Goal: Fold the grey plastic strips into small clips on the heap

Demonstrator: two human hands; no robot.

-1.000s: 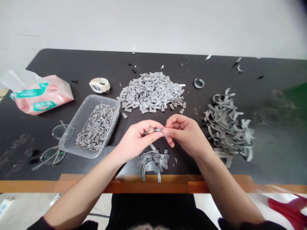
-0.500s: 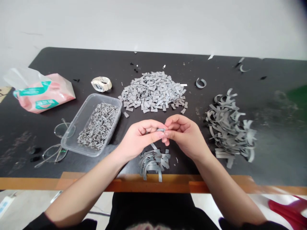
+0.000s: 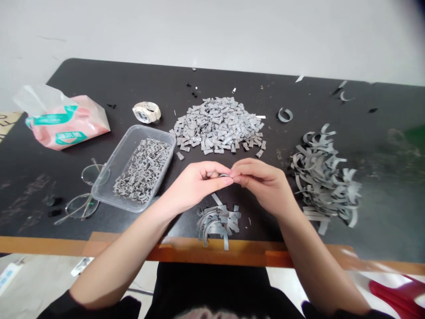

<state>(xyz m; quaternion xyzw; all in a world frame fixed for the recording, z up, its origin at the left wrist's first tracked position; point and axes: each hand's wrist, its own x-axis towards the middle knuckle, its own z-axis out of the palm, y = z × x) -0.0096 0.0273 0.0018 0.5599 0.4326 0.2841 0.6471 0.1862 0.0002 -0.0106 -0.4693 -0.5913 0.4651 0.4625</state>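
My left hand (image 3: 199, 184) is closed in a pinch on a small grey strip (image 3: 225, 175), of which only a sliver shows between thumb and forefinger. Fingertip to fingertip with it, my right hand (image 3: 262, 181) is also pinched; whatever its fingers hold is hidden. Below both hands, a small heap of curved grey strips (image 3: 217, 223) lies near the table's front edge. Just beyond the hands spreads a large pile of short grey folded pieces (image 3: 219, 124). A clear plastic tub (image 3: 102, 188) to the left contains many tiny grey metal-looking clips (image 3: 142, 170).
On the right lies a bigger heap of curled grey strips (image 3: 327, 177), with a single curl (image 3: 284, 115) farther back. Eyeglasses (image 3: 81, 206) rest against the tub's left side. A white watch (image 3: 146, 112) and a pink tissue pack (image 3: 71, 122) stand at the back left.
The view has shifted slightly, so the table things sit a little farther right. My right fingers have closed in over the strip, and less of it shows now.
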